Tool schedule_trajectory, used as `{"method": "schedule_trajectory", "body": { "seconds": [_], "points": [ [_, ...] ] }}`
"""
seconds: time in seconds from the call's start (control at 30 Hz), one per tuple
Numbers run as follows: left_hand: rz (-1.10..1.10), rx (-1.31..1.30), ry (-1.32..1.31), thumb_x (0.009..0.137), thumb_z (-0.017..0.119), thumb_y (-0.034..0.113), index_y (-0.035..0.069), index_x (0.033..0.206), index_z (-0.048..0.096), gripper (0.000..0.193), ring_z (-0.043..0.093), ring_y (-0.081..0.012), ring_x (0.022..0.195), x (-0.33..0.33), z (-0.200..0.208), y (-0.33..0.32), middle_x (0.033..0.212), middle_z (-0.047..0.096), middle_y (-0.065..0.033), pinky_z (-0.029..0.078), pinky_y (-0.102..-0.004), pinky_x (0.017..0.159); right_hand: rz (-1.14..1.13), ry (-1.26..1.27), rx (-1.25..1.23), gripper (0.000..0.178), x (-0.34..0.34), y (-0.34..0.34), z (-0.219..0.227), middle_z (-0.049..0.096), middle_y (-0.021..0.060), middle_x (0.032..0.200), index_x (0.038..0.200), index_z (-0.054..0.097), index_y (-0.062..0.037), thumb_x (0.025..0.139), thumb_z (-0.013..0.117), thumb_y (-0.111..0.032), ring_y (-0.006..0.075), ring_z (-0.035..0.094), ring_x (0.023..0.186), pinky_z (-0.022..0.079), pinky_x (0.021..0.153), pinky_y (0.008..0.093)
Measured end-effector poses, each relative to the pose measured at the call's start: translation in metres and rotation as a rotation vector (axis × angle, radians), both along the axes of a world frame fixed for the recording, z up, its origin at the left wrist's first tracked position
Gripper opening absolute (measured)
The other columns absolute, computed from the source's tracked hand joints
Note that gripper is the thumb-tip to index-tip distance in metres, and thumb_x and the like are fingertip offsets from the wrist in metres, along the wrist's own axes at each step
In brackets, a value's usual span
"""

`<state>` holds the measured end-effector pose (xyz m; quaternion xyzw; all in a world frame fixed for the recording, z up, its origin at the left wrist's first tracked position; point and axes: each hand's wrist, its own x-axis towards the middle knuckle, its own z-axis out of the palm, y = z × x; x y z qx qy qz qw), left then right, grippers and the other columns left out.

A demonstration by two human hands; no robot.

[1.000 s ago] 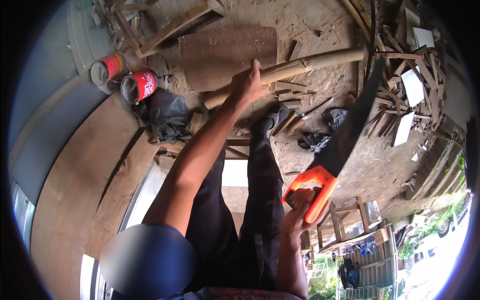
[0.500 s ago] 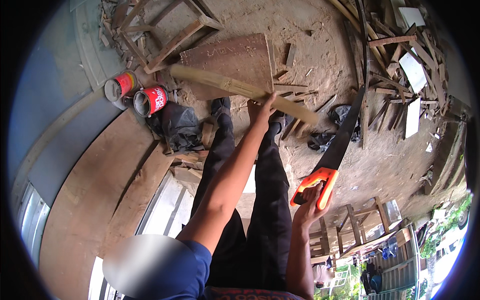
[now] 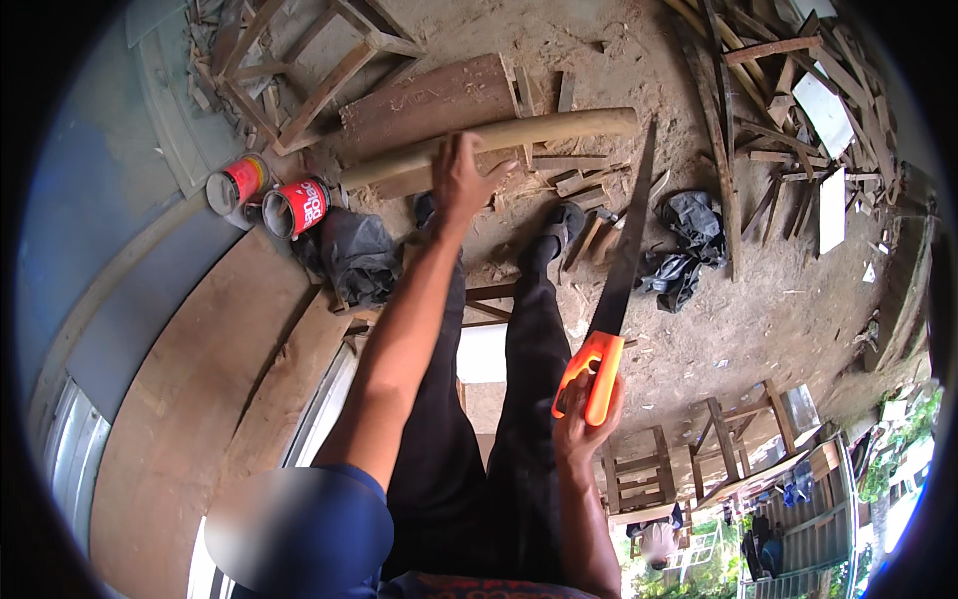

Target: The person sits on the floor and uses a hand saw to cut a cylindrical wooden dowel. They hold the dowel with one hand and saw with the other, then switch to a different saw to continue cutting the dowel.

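A pale, debarked wooden pole (image 3: pixel 569 125) lies roughly crosswise beyond my feet, over a brown board (image 3: pixel 429 100). My left hand (image 3: pixel 463 185) is over the pole's middle with fingers spread and thumb held apart, not wrapped round it. Whether the fingertips touch the wood I cannot tell. My right hand (image 3: pixel 587 424) grips the orange handle of a handsaw (image 3: pixel 621 270). Its dark blade points away from me, the tip close to the pole's right end.
Two red cans (image 3: pixel 296 207) stand at the left beside a black plastic bag (image 3: pixel 361 258). Another black bag (image 3: pixel 689 240) lies right of the saw. A wooden frame (image 3: pixel 324 95) sits far left, and scrap wood (image 3: pixel 788 130) is piled far right. Offcuts (image 3: pixel 579 185) litter the dirt floor.
The pole has turned, its right end swinging away from me. My left hand has released it and moved left, fingers opening. The saw has shifted left, its blade tip farther away.
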<state>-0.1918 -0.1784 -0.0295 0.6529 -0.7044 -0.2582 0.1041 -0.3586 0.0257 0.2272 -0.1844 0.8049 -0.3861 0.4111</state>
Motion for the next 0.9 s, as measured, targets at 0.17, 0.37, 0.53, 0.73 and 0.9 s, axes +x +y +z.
{"method": "schedule_trajectory", "body": {
  "seconds": [0.17, 0.37, 0.53, 0.73, 0.9],
  "points": [
    [-0.173, -0.163, -0.261, 0.084, 0.076, 0.045, 0.007, 0.13, 0.052, 0.065, 0.049, -0.0345, 0.127, 0.063, -0.036, -0.017, 0.131, 0.055, -0.0181, 0.034, -0.052, 0.108, 0.044, -0.037, 0.033, 0.02, 0.004, 0.0, -0.002, 0.056, 0.002, 0.077, 0.111, 0.054, 0.0009, 0.097, 0.063, -0.011, 0.006, 0.05, 0.057, 0.04, 0.051, 0.0214],
    [-0.2, 0.064, -0.01, 0.082, 0.079, 0.03, 0.009, 0.126, 0.053, 0.055, 0.053, -0.0358, 0.118, 0.037, -0.043, -0.043, 0.124, 0.057, -0.0148, 0.04, -0.0494, 0.102, 0.094, -0.029, 0.076, 0.022, 0.001, 0.0, -0.003, 0.058, 0.0061, 0.086, 0.112, 0.056, 0.0032, 0.096, 0.064, -0.01, 0.0096, 0.053, 0.069, 0.044, 0.061, 0.0244],
    [-0.241, 0.042, -0.089, 0.075, 0.082, 0.042, 0.011, 0.127, 0.053, 0.067, 0.053, -0.0341, 0.116, -0.008, -0.035, -0.027, 0.122, 0.055, -0.0118, 0.041, -0.0487, 0.1, 0.153, -0.026, 0.06, 0.022, -0.003, -0.002, -0.004, 0.062, 0.0084, 0.088, 0.111, 0.057, 0.0031, 0.093, 0.066, -0.006, 0.0104, 0.056, 0.071, 0.046, 0.062, 0.025],
    [-0.2, 0.009, -0.25, 0.083, 0.073, 0.049, 0.013, 0.132, 0.054, 0.064, 0.051, -0.0328, 0.123, -0.013, -0.064, -0.001, 0.131, 0.053, -0.0109, 0.039, -0.0526, 0.1, 0.328, 0.075, 0.04, 0.023, -0.007, -0.028, 0.002, 0.065, 0.0103, 0.084, 0.111, 0.057, 0.0033, 0.092, 0.067, -0.005, 0.0125, 0.061, 0.07, 0.05, 0.062, 0.028],
    [-0.162, -0.038, -0.18, 0.093, 0.06, 0.049, 0.013, 0.126, 0.058, 0.048, 0.054, -0.0325, 0.119, -0.013, -0.041, -0.017, 0.129, 0.054, -0.0118, 0.039, -0.0543, 0.097, 0.427, 0.06, 0.113, 0.025, -0.009, -0.029, -0.002, 0.067, 0.0133, 0.083, 0.113, 0.057, 0.0014, 0.091, 0.068, -0.006, 0.019, 0.068, 0.069, 0.052, 0.062, 0.029]
  ]
}}
